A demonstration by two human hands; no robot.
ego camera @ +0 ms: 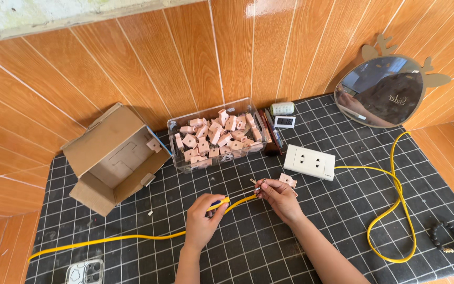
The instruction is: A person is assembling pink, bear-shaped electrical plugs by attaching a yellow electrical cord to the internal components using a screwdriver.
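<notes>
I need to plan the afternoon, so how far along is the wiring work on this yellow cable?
Early, it seems. Done: the yellow cable is laid across the gridded mat, and its end looks stripped, with bare wire tips showing. In hand: the left hand pinches the cable while the right hand works those tips. Left: the white socket lies apart, and the clear bin is full of pink pieces.

Left hand (204, 214), right hand (279, 197) pinching.

A home work corner: orange wall panelling (195, 58), grid-patterned tabletop (269, 247), antlered vanity mirror (382, 93) upper right, parts tub (214, 134) centre.
</notes>
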